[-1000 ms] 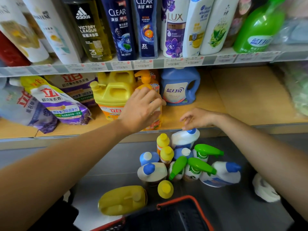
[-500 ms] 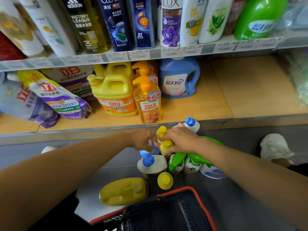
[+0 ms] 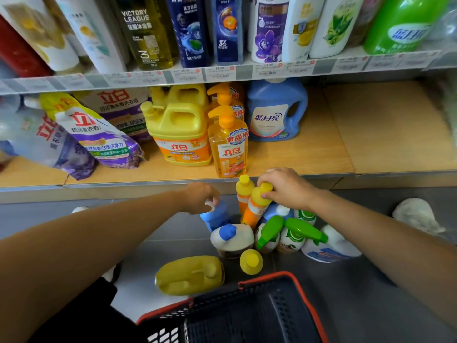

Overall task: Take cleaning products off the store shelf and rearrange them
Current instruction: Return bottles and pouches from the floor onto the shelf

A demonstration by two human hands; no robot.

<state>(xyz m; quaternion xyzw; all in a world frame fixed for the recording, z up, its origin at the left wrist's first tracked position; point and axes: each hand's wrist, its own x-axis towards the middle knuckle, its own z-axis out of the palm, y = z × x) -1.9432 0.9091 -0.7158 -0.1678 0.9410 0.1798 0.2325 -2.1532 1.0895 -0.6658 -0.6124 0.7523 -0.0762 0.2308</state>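
Head view: left hand [image 3: 200,198] pinches blue bottle's [image 3: 215,217] white cap, right hand [image 3: 284,189] grips tilted orange bottle's [image 3: 254,210] yellow cap, both on floor [image 3: 173,235] under shelf's [image 3: 321,154] front edge, likely for lifting.

Around the right hand [image 3: 284,189]: three yellow-capped bottles [image 3: 244,194], two green sprayers [image 3: 269,231], two white bottles [image 3: 231,240], one blue bottle [image 3: 273,212]. At the left hand [image 3: 200,198]: another blue bottle [image 3: 215,217]. Nearer than both hands: one yellow jug [image 3: 190,274], one basket [image 3: 265,277]. Beyond them: two pump bottles [image 3: 228,144], one blue jug [image 3: 274,115], two more yellow jugs [image 3: 180,134].
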